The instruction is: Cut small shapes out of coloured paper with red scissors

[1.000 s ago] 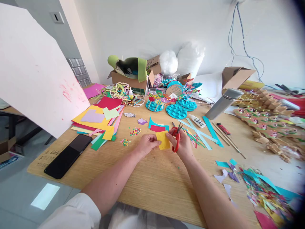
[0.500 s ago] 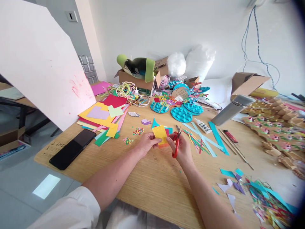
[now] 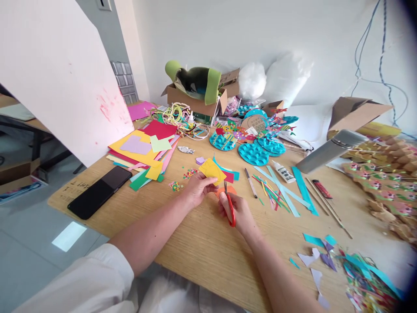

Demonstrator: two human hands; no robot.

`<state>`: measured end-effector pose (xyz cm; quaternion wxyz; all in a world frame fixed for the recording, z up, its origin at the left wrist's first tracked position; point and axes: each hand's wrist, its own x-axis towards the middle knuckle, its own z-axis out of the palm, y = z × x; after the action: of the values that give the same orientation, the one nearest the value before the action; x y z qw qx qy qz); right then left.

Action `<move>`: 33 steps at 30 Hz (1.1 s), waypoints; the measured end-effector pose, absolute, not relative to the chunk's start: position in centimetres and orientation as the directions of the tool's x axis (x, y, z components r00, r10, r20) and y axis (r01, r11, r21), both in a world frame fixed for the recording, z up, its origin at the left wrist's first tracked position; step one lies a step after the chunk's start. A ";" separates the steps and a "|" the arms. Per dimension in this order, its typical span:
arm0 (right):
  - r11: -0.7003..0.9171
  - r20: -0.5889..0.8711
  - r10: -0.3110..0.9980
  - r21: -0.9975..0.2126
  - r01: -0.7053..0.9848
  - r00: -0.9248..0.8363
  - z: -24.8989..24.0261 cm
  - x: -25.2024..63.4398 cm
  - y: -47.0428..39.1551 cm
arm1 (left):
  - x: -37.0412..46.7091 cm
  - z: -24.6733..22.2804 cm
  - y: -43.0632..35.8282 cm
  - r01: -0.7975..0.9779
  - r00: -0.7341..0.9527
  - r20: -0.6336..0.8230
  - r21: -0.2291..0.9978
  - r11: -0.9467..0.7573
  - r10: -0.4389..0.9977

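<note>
My left hand (image 3: 199,190) pinches a small piece of yellow paper (image 3: 211,170) between thumb and fingers; a drawn outline shows faintly on it. Red-handled scissors (image 3: 232,212) are gripped in my right hand (image 3: 241,214). Their blades point up at the lower right corner of the yellow paper; whether they touch it I cannot tell. Orange paper (image 3: 230,190) shows just behind the blades, partly hidden by my hands. Beyond the yellow paper lie red paper (image 3: 229,176) and blue paper (image 3: 236,175) pieces. A pen (image 3: 250,182) rests to the right.
A phone (image 3: 100,192) and stacked coloured paper (image 3: 115,141) are at left. Paper strips (image 3: 275,191), a glue bottle (image 3: 284,172) and a grey flask (image 3: 330,151) stand or lie at right. Blue craft discs (image 3: 254,154) sit at the back, paper scraps (image 3: 368,278) at front right.
The yellow paper has turned and sits in my left hand alone. My right hand has let go of it and moved down and left, bringing the scissor blades to its corner.
</note>
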<state>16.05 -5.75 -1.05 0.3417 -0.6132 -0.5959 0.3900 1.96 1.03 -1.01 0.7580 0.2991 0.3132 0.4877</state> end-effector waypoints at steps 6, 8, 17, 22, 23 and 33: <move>-0.089 -0.120 0.992 -0.895 0.438 -0.044 -0.7 15.9 -5.7 | 2.2 -0.9 0.9 -0.533 0.341 -0.185 0.770 0.352 0.922; -0.096 -0.133 0.990 -0.896 0.434 -0.056 -0.6 15.9 -5.8 | 2.2 -0.8 0.8 -0.526 0.347 -0.168 0.780 0.340 0.923; -0.122 -0.153 0.987 -0.921 0.370 -0.057 -0.6 15.8 -5.8 | 2.3 -0.7 0.4 -0.518 0.374 -0.143 0.788 0.334 0.916; -0.146 -0.179 0.981 -0.933 0.329 -0.073 -0.7 15.8 -5.7 | 2.4 -0.7 0.3 -0.480 0.381 -0.142 0.814 0.327 0.913; -0.151 -0.183 0.981 -0.934 0.322 -0.071 -0.7 15.8 -5.7 | 2.4 -0.8 0.3 -0.471 0.381 -0.148 0.819 0.329 0.913; -0.199 -0.226 0.972 -0.933 0.299 -0.059 -0.5 15.7 -5.6 | 2.4 -1.0 0.4 -0.416 0.344 -0.175 0.852 0.317 0.923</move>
<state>15.72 -5.61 -0.52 0.3400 -0.5955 -0.5339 0.4947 2.42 0.36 -1.04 0.7338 0.3655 0.3462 0.4562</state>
